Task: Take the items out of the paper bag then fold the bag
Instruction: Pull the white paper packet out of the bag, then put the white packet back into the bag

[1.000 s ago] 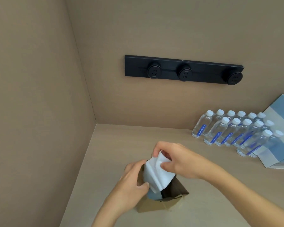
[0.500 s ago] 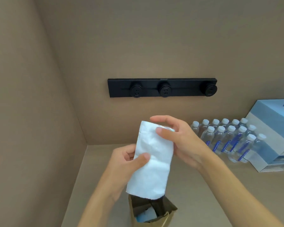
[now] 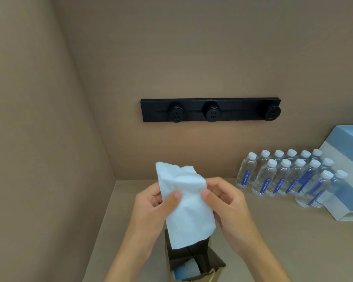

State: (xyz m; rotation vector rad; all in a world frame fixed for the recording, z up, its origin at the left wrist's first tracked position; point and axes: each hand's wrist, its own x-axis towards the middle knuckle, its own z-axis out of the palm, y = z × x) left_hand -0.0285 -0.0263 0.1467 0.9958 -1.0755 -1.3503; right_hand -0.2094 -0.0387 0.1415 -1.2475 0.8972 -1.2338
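Observation:
A brown paper bag [image 3: 214, 265] stands open on the beige counter at the bottom of the view, its lower part cut off by the frame edge. Inside it I see a bluish-white item [image 3: 183, 270] and something dark. Above the bag's mouth both hands hold up a white paper tissue [image 3: 184, 202]. My left hand [image 3: 151, 208] pinches its left edge with the thumb in front. My right hand [image 3: 224, 200] pinches the right edge. The tissue's lower edge hangs just over the bag opening.
Several small water bottles [image 3: 283, 178] stand in rows at the back right of the counter [image 3: 293, 241]. A blue and white box [image 3: 348, 171] lies right of them. A black socket strip [image 3: 211, 109] is on the back wall. A side wall closes the left.
The tissue has come up out of the bag. Since half a second ago both hands shifted to grip it at its two side edges, a little lower.

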